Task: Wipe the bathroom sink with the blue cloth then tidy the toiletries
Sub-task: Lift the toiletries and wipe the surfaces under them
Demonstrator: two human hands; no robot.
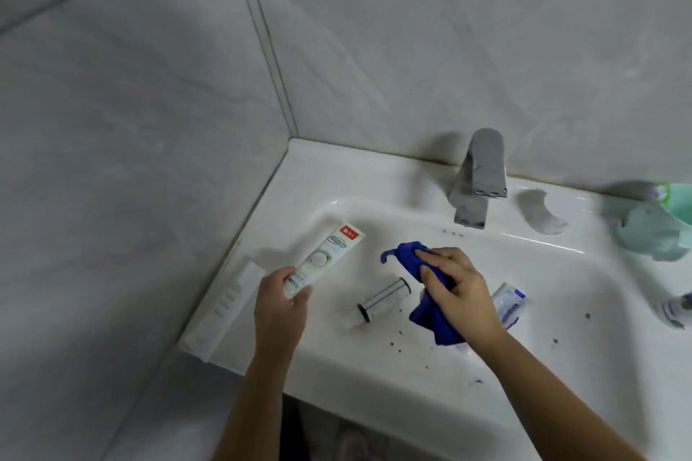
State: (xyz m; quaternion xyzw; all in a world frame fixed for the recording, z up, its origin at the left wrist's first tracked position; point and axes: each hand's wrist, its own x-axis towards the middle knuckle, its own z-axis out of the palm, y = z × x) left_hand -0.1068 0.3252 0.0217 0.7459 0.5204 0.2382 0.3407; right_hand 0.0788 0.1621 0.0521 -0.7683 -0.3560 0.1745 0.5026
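In sink basin (569,296) | left hand (279,305) curled round toothpaste tube (329,254) | long axis diagonal, crimped end toward faucet (483,176) | right hand (455,292) fingers clasping blue cloth (408,254)

The right half of the sink (561,311) lies open, with room to pass. Left of it a clear bottle (384,297) lies between the left grip (281,296), holding a toothpaste (329,254), and the right grip (455,288) on the cloth (410,254); a small tube (509,301) lies just beside the cloth. The tap (481,176) overhangs the back — a box (228,303) fills the left rim.
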